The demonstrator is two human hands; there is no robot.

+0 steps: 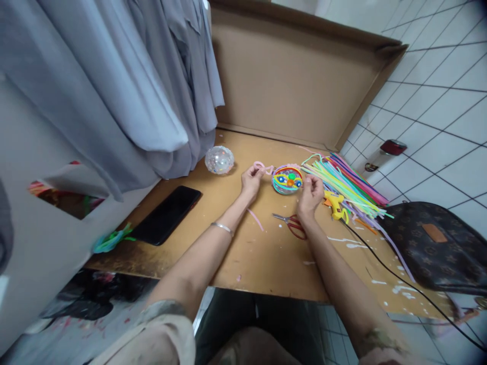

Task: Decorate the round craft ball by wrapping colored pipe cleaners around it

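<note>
Between my hands is a clear ball [287, 180] wrapped with bright pipe cleaners and coloured round pieces. To its left, my left hand [251, 183] is closed in a pinch on a pink pipe cleaner [268, 171], which is bent into loops and reaches toward the ball's upper left. My right hand [311, 196] has thumb and fingers pressed together at the ball's right edge; what lies between the fingertips is hidden. Just below that hand are red-handled scissors [294, 226]. A short pink strip [255, 220] lies on the table by my left forearm.
A second clear ball [219, 160] stands at the back left, near hanging grey cloth [152, 76]. A black phone [167, 215] lies at left. On the right are a pipe cleaner bundle [350, 185], a yellow glue gun [335, 205] with its cord, and a brown bag [437, 248]. Cardboard [297, 76] stands behind.
</note>
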